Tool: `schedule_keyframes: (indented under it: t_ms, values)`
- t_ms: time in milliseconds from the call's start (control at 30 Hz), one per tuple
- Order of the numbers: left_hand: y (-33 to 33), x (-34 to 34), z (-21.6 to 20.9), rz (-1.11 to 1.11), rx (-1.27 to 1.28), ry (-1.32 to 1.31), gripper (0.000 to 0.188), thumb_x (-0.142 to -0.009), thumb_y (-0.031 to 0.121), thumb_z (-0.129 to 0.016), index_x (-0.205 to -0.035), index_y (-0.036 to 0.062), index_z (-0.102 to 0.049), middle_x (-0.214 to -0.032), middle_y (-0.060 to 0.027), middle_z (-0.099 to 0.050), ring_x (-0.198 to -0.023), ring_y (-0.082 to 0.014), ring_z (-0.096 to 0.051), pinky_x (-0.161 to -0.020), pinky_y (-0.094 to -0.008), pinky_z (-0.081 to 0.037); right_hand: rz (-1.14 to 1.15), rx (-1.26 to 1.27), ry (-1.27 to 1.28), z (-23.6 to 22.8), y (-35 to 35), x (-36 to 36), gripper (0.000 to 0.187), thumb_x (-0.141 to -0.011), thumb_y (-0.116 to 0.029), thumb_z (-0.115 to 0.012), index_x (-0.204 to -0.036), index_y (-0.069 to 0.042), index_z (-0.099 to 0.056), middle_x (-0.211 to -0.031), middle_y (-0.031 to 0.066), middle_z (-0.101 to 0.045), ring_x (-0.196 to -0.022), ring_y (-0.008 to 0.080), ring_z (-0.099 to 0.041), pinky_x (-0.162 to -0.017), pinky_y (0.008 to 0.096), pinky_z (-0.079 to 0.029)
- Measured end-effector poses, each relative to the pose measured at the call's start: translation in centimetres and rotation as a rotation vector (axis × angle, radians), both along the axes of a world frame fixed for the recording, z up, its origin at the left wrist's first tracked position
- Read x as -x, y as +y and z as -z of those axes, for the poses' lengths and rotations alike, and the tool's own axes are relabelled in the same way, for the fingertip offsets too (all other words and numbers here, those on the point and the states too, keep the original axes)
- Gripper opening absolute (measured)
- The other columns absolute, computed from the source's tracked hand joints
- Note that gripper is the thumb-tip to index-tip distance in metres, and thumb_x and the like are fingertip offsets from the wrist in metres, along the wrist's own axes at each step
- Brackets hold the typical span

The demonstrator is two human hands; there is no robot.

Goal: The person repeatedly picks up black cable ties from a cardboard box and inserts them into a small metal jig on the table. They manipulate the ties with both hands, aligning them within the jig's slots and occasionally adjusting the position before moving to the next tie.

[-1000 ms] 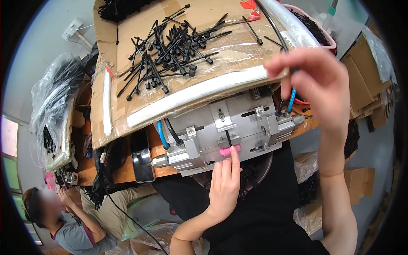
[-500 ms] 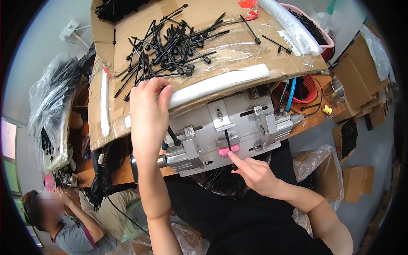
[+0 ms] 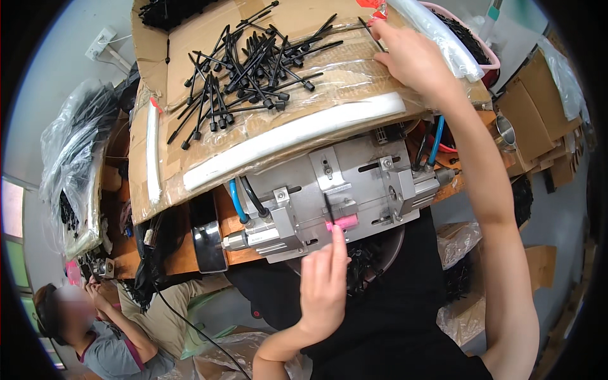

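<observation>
My left hand is at the front of a metal fixture, its index finger stretched along the lower end of a black plastic rod. The other fingers are curled and the thumb is hidden; the hand looks closed on the rod. That rod slants over a small pink cylinder on the fixture. On the cardboard at the far right, my right hand has thumb and index finger apart around another black rod, which lies near red tape.
A cardboard sheet bears a pile of knob-ended black rods and a white strip. Blue hose joins the fixture. A bowl of black parts sits below. At left a person works.
My left hand has come down from the cardboard to the fixture. My right hand has left the pink cylinder and reached up to the far right. The rod's upper end has shifted left.
</observation>
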State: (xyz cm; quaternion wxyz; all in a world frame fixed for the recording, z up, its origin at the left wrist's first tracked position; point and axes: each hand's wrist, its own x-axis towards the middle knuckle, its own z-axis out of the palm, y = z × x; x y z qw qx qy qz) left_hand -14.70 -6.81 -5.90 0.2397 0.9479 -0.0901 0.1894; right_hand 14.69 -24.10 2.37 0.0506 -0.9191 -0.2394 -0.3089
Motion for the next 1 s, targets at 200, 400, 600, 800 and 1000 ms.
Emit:
schedule_keyframes:
  t_ms: [200, 400, 600, 800, 1000]
  values:
    - [-1.1, -0.9, 2.4, 0.008, -0.160, 0.018, 0.069, -0.071, -0.007, -0.062, -0.139, -0.0103, -0.045, -0.100, -0.0108, -0.056, -0.086, -0.0238, -0.052, -0.080, -0.0326, -0.048, -0.225, -0.262, 0.526, -3.5, 0.4, 0.7, 0.017, -0.088, -0.008, -0.062, -0.104, -0.004, -0.065, -0.081, 0.0051, -0.063, -0.066, 0.0110, -0.055, -0.060, 0.0278, -0.045]
    - [0.1, -1.3, 0.7, 0.051, -0.137, 0.084, 0.067, -0.076, 0.000, -0.067, -0.139, -0.0060, -0.047, -0.099, -0.0108, -0.055, -0.087, -0.0238, -0.053, -0.080, -0.0331, -0.048, -0.472, -0.772, 0.561, -0.7, -1.1, 13.6, 0.021, -0.081, -0.002, -0.073, -0.102, -0.001, -0.067, -0.086, 0.0053, -0.067, -0.073, 0.0097, -0.061, -0.059, 0.0243, -0.049]
    - [4.8, -12.2, -6.5, -0.148, -0.033, -0.222, 0.036, -0.087, 0.002, -0.064, -0.122, 0.0027, -0.058, -0.094, -0.0152, -0.056, -0.093, -0.0308, -0.054, -0.085, -0.0416, -0.044, -0.585, -0.488, 0.462, 8.4, 0.6, 23.3, 0.056, -0.073, 0.011, -0.071, -0.127, 0.007, -0.056, -0.082, 0.0112, -0.063, -0.067, 0.0221, -0.060, -0.058, 0.0327, -0.050]
    - [9.0, -18.7, -8.0, -0.046, -0.060, -0.113, 0.019, -0.079, 0.005, -0.072, -0.096, 0.0015, -0.066, -0.084, -0.0128, -0.061, -0.085, -0.0296, -0.057, -0.079, -0.0392, -0.046, -0.570, -0.489, 0.511, 12.1, 2.5, 24.2, 0.067, -0.075, 0.008, -0.071, -0.137, 0.009, -0.047, -0.074, 0.0105, -0.058, -0.064, 0.0215, -0.060, -0.056, 0.0350, -0.049]
    - [10.1, -16.2, -10.8, -0.003, 0.279, 0.055, 0.016, -0.081, 0.003, -0.072, -0.096, 0.0026, -0.067, -0.078, -0.0021, -0.060, -0.067, -0.0107, -0.047, -0.064, -0.0249, -0.042, -0.525, -0.436, 0.538, 11.5, 2.7, 23.9, 0.063, -0.078, 0.002, -0.071, -0.137, 0.007, -0.048, -0.074, 0.0088, -0.059, -0.064, 0.0212, -0.061, -0.056, 0.0340, -0.050]
